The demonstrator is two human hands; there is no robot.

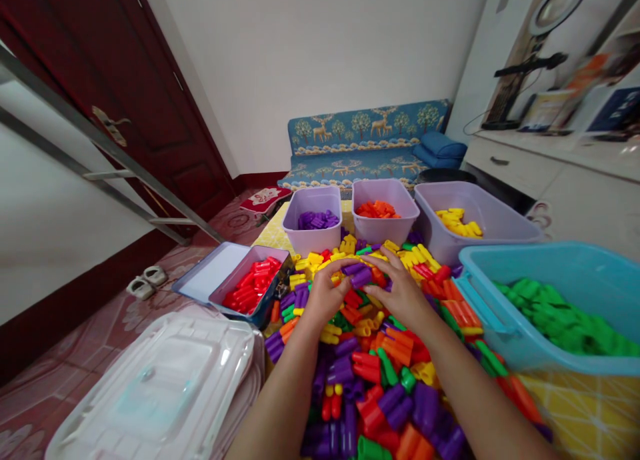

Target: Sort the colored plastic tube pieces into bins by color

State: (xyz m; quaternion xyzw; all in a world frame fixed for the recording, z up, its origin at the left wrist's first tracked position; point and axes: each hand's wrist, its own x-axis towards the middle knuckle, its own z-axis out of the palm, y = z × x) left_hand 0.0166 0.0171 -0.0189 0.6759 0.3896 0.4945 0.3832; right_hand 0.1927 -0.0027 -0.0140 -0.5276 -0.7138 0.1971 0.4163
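Both hands meet over the middle of a heap of plastic pegs (370, 360), and between them sit two purple pegs (358, 274), held at the fingertips. The left hand (325, 295) curls its fingers over the left end of the pegs, and the right hand (400, 292) closes its fingers on the right end, so each hand is pinched partly shut on the same purple pair; whether the two pegs are joined or only pressed together I cannot tell. The pair lies roughly level, just above the heap, with yellow pegs right behind it and red and orange ones just below the fingers. Straight beyond the grip stand three pale purple tubs: the left tub (313, 237) holds purple pegs, the middle tub (385, 227) holds orange ones, and the larger tub (480, 240) off to the right holds yellow ones. To the left of the left hand, near the wrist, a small tray (250, 283) holds red pegs and rests in a blue box lid (207, 273). To the right of the right forearm a big blue basin (545, 267) holds green pegs. Nearer the body on the left lies a clear plastic lid (165, 380). The heap rests on a yellow cloth (585, 407).
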